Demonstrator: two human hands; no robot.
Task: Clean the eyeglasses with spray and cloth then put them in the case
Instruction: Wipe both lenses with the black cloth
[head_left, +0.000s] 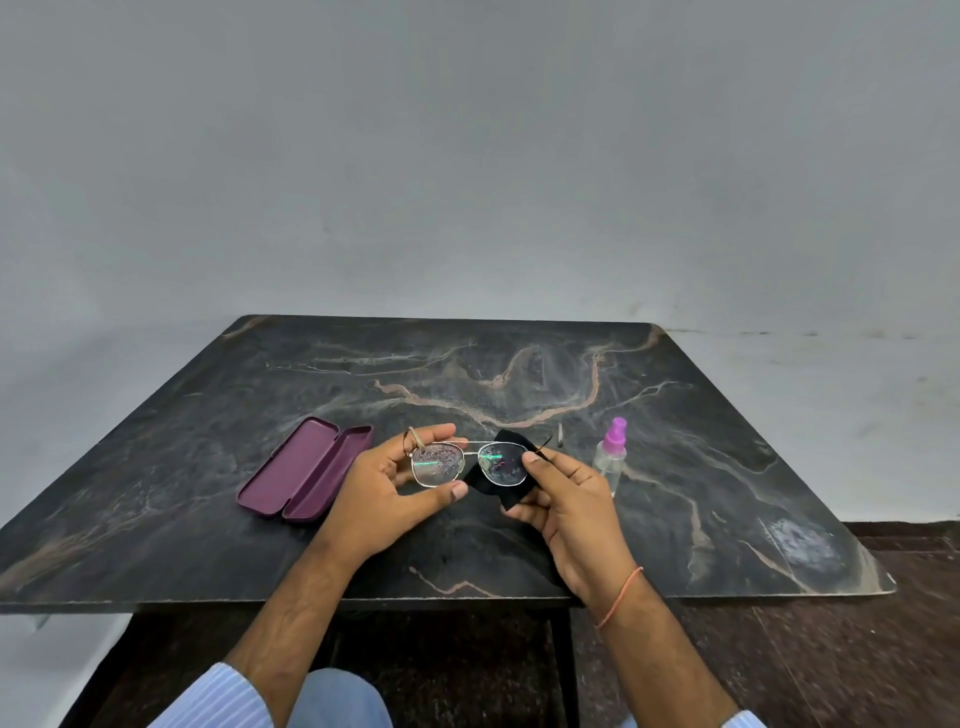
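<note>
Nearest to us, two striped blue sleeves (218, 696) lead up to bare forearms, the right wrist tied with a thin orange thread (621, 597). Above the dark marble table (519, 364), our left hand (387, 493) grips the metal-framed eyeglasses (462, 464) at their left lens, thumb below and fingers curled over the top. The lens there is speckled with droplets. Our right hand (571, 504) pinches the black cloth (501, 480) against the right lens, and the cloth hides most of that lens's lower edge. Left of the hands, the open purple case (306, 475) lies on the table, hollow side up. Right of them, the clear spray bottle (612, 457) with a pink nozzle stands upright, partly behind the right hand. Beyond rises a plain grey wall (467, 156).
</note>
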